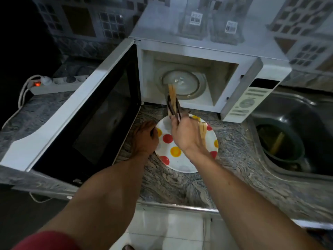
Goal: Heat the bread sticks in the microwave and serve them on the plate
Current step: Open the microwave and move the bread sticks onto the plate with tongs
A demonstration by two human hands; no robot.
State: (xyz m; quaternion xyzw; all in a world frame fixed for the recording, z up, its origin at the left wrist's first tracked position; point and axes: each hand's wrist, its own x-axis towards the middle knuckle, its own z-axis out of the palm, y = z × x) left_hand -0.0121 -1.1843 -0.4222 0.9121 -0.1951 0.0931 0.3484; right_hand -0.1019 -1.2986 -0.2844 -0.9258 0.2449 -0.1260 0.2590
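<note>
The white microwave stands on the counter with its door swung open to the left. Its glass turntable looks bare. My right hand grips dark tongs that pinch a few pale bread sticks at the microwave's front opening, above the far rim of the plate. The white plate with red and yellow dots sits on the counter before the microwave. More bread sticks lie on it, partly hidden by my right hand. My left hand holds the plate's left rim.
A steel sink lies to the right with a dark pot in it. Two glass jars stand on top of the microwave. A power strip with a lit red switch lies at the left, behind the open door.
</note>
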